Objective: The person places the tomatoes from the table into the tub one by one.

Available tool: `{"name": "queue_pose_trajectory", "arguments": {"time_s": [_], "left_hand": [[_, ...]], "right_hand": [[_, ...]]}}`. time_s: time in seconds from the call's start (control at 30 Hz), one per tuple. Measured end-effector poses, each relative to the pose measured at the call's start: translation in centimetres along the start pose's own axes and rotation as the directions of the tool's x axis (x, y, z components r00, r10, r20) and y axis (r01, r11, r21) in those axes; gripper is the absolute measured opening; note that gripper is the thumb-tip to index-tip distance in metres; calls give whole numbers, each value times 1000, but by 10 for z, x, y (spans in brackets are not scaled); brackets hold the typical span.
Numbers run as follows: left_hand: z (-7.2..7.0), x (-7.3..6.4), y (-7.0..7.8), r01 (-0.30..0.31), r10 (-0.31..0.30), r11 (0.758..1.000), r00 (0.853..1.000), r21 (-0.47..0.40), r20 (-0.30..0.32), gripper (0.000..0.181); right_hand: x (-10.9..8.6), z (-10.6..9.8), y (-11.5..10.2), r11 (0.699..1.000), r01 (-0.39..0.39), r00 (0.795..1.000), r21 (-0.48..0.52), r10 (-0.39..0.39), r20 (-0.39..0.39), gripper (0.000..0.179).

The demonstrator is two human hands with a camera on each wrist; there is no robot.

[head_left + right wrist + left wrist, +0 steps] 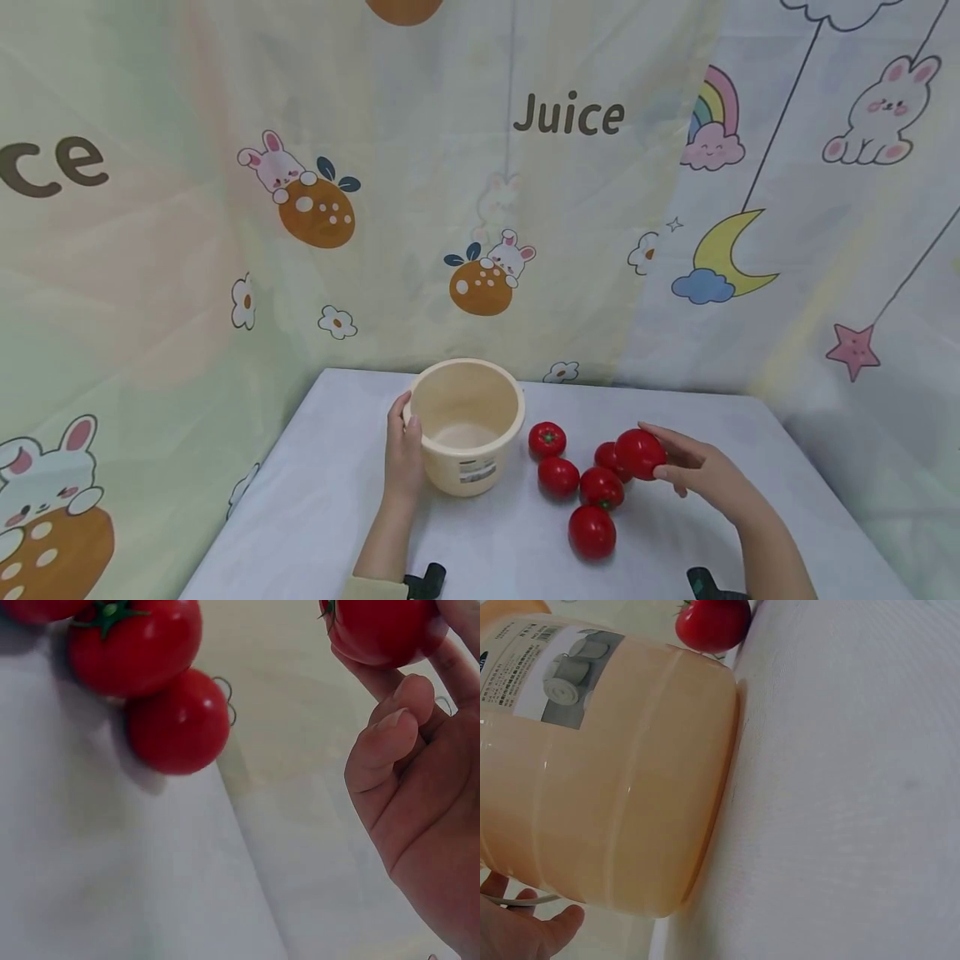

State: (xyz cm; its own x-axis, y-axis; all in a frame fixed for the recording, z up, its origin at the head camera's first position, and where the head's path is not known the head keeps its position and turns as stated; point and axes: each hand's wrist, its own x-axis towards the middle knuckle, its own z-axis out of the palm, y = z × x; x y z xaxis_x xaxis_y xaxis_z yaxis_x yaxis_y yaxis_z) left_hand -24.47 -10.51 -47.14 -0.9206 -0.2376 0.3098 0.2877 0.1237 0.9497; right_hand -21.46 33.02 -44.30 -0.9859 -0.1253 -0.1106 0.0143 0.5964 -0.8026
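Note:
A cream plastic bucket (467, 475) with a printed label stands upright on the white-covered table. My left hand (403, 454) grips the bucket at its left side, by the rim; the left wrist view shows the thumb and fingers (559, 930) around a thin handle there. With its thumb and fingertips, my right hand (701, 471) holds a red tomato (640, 454) raised above the table. In the right wrist view this held tomato (386, 630) shows a bit of green stem, and the two nearer fingers curl free of it. Several more tomatoes (592, 532) lie between bucket and right hand.
The loose tomatoes form a cluster, one tomato (547, 439) close to the bucket's right side. White cloth covers the table (495, 558). A printed curtain (405, 275) hangs behind the table's back edge and along both sides.

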Motion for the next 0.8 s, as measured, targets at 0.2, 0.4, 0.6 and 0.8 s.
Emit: {"name": "queue_pose_trajectory", "arguments": {"time_s": [0.2, 0.4, 0.6, 0.8], "left_hand": [[-1, 1, -2, 2, -2, 1000, 1000, -7, 2, 44], [0, 1, -2, -7, 7, 1000, 1000, -6, -1, 45], [-1, 3, -6, -14, 14, 1000, 1000, -21, -7, 44], [1, 9, -27, -17, 16, 1000, 1000, -21, -23, 42]], "right_hand": [[19, 0, -22, 997, 75, 997, 3, -75, 24, 70], [40, 6, -52, 998, 61, 997, -2, -61, 47, 70], [64, 21, -84, 995, 100, 991, 24, -101, 85, 68], [87, 42, -120, 995, 88, 987, 37, -92, 128, 68]]}}
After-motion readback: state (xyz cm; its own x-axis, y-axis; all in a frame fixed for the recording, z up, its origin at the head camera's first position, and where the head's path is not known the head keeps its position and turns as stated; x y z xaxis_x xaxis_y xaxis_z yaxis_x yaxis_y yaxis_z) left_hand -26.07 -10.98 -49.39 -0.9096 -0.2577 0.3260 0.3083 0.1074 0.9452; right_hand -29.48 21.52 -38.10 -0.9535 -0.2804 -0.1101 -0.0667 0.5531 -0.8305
